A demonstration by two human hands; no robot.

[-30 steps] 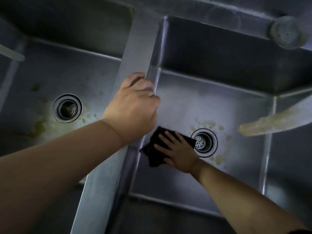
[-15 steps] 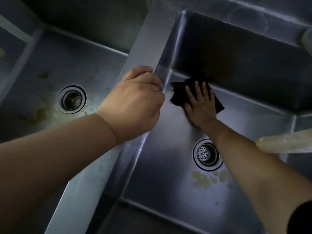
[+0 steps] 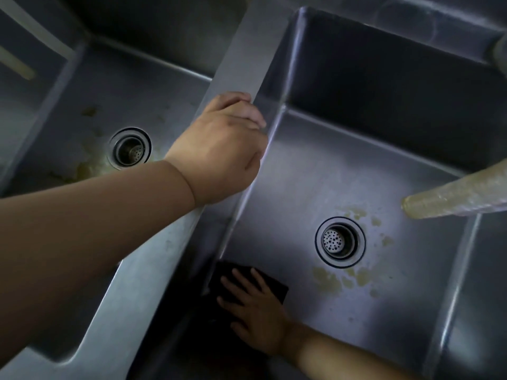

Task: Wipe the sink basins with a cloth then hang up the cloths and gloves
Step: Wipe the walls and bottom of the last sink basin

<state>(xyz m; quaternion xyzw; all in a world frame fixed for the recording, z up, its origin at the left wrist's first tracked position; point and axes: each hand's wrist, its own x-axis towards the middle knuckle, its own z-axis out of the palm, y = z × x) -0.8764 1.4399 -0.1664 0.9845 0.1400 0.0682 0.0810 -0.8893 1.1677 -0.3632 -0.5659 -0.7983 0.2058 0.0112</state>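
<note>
Two steel sink basins lie side by side, parted by a steel divider [image 3: 241, 64]. My left hand [image 3: 222, 149] grips the divider's edge, fingers curled over it. Down in the right basin [image 3: 343, 171], my right hand [image 3: 255, 311] presses flat on a dark cloth [image 3: 274, 283] at the near left corner of the floor. The cloth is partly hidden under my fingers. Yellowish stains [image 3: 332, 281] ring the right drain [image 3: 340, 242]. The left basin [image 3: 131, 86] holds its own drain [image 3: 129, 148] with similar stains beside it.
A pale translucent hose end [image 3: 439, 204] reaches in from the right over the right basin. Another pale object [image 3: 499, 56] sits at the upper right edge. Light-coloured bars [image 3: 35, 28] cross the upper left corner.
My right hand has slid the cloth from the far left corner of the right basin back to the near left corner. My left hand stays on the divider.
</note>
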